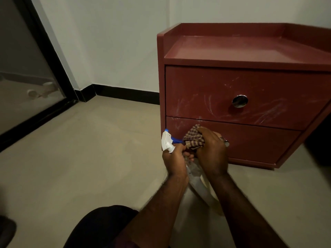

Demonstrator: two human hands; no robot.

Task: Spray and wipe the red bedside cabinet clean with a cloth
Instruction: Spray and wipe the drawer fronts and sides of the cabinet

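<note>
The red bedside cabinet point(250, 86) stands on the floor at the right, with two drawers and a round metal knob on the upper one. White smears streak both drawer fronts. My left hand point(174, 161) grips the neck of a clear spray bottle point(197, 178) with a white and blue trigger head, held tilted in front of the lower drawer. My right hand point(211, 149) holds a bunched brown checked cloth point(194, 139) just in front of the lower drawer's left part. My right hand hides most of the lower knob.
A pale tiled floor point(89, 158) spreads to the left. A black-framed glass door point(26, 77) stands at the far left, and a white wall with a black skirting runs behind the cabinet. My dark-clothed knee point(100, 228) is at the bottom.
</note>
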